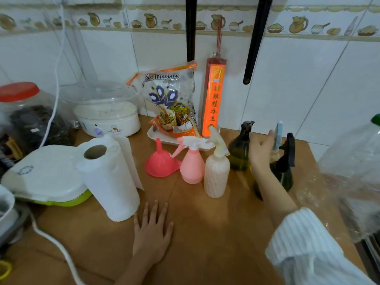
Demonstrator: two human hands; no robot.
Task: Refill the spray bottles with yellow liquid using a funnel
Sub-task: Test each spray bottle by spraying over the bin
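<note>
The spray bottles stand in a loose row across the middle of the brown tabletop (205, 233): a pink spray bottle (192, 166), a cream ribbed spray bottle (217, 173) just beside it, a dark green bottle with a black pump head (240, 150) behind, and a dark bottle with a black trigger (284, 167) at the right. All look like thin plastic, light if empty and easy to tip, so each is best taken round the body or the neck under the trigger, not by the trigger itself. The heads must come off before filling; I judge them screw-on.

The pink funnel (161, 162) sits mouth-down on the tabletop, touching the pink bottle's left side; it looks soft and light, and the spout is the handy place to pinch it.

The right hand (262, 148) reaches between the green bottle and the black-trigger bottle, fingers spread and straight toward a pale blue-topped item (279, 133) that is blurred; it grips nothing that I can see. The left hand (153, 229) lies flat on the tabletop, fingers apart, holding nothing.

A large clear plastic jug (353, 171) looms at the right edge, close to the camera; its contents cannot be told. A paper towel roll (109, 179) stands left of the funnel, a white tray (156, 138) with a rice bag (174, 101) and a red incense packet (212, 99) crowds behind the row, and a white cord (55, 241) trails by the near-left edge.
</note>
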